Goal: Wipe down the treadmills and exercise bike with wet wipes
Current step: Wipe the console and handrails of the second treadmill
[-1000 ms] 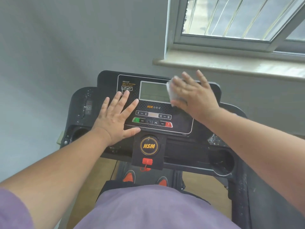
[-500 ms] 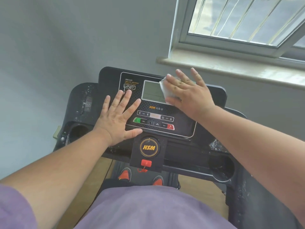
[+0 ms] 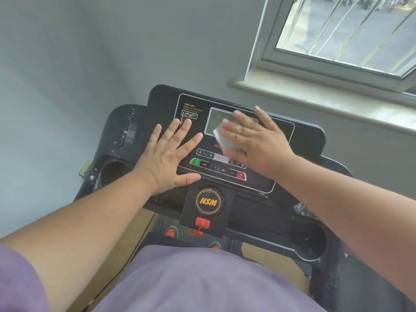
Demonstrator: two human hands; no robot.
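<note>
white wet wipe (image 3: 221,137) lies flattened under the right hand (image 3: 254,140), whose straight, blurred fingers press it onto the grey display (image 3: 217,121) of a black treadmill console (image 3: 304,136). just left of that hand, the left hand (image 3: 167,157) rests flat and spread on the console, holding nothing. below both hands sits a round hsm dial (image 3: 209,202) and a red safety clip (image 3: 202,222).

Treadmill console (image 3: 301,140) looks like matte black plastic, dusty white specks left of the fingers (image 3: 171,134); glossy grey screen (image 3: 217,121) under a thin white wipe (image 3: 221,138).
</note>
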